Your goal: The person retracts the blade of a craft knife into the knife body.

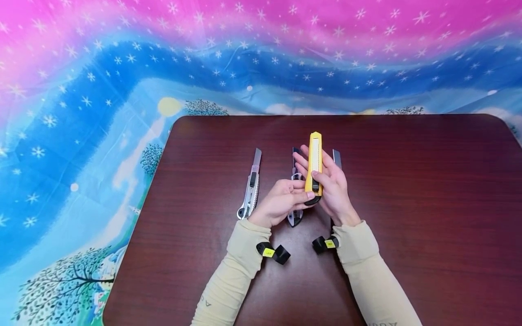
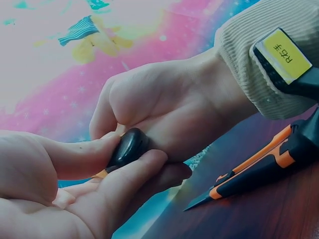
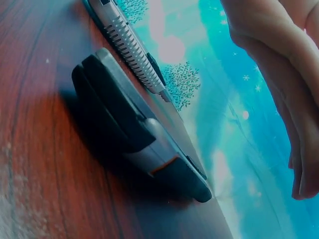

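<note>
A yellow snap-off utility knife [image 1: 316,154] with a black end is held up above the table, blade tip not visible. My left hand [image 1: 285,199] pinches its black end [image 2: 128,149] between thumb and fingers. My right hand [image 1: 335,183] holds it from behind, with the thumb on the black slider [image 1: 316,184] and the fingers spread out behind the body. Beneath the hands lies a silver-and-black utility knife [image 3: 142,129], partly covered in the head view. To its left is a silver utility knife [image 1: 250,188] with its blade out.
Mostly hidden behind my right hand and wrist, an orange-and-black utility knife [image 2: 254,169] lies on the dark wooden table [image 1: 428,203]. A patterned cloth [image 1: 261,54] hangs beyond the table's far edge. Both wrists carry black cameras on straps.
</note>
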Demonstrator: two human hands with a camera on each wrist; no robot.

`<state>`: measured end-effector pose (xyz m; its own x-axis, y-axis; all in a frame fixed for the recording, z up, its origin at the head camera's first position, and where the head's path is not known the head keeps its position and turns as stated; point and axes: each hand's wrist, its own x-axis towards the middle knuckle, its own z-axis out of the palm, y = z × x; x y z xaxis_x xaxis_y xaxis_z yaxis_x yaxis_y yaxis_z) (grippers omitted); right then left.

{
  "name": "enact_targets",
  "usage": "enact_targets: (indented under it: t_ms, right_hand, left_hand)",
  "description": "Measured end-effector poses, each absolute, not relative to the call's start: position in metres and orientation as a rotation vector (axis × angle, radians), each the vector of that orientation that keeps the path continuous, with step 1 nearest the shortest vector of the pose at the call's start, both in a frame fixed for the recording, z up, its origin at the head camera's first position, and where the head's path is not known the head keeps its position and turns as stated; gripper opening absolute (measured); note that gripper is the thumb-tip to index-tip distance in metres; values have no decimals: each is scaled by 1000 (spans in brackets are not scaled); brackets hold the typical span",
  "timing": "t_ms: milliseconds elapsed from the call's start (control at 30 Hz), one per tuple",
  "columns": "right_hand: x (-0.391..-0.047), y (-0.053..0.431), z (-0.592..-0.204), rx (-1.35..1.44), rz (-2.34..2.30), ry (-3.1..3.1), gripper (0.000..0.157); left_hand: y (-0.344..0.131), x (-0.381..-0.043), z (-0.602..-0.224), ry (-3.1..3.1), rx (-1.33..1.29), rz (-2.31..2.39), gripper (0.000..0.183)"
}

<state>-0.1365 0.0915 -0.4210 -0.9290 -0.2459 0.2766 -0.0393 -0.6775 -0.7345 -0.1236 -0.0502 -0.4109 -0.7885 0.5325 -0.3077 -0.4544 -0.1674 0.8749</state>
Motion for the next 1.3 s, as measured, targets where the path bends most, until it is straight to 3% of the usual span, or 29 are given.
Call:
enact_targets:
  t_ms: [333,567,933,1300]
  right_hand:
    - [-138,95,-423,-619,-2700,1126,66]
    - [-137,97,-423,-608,-2683,1112,76]
    - [-139,104,-422,-662,-2611,1098,74]
    - [-144,128,-418,-652,-2253,1701,72]
  left_hand:
    - [-52,-124,-410,1443,115,2002,40]
    - [-52,-124,-409,1448,106,2007,41]
    - [-51,-124,-411,1524,137,1962,38]
    - [-48,-124,-411,1659,75,1979,33]
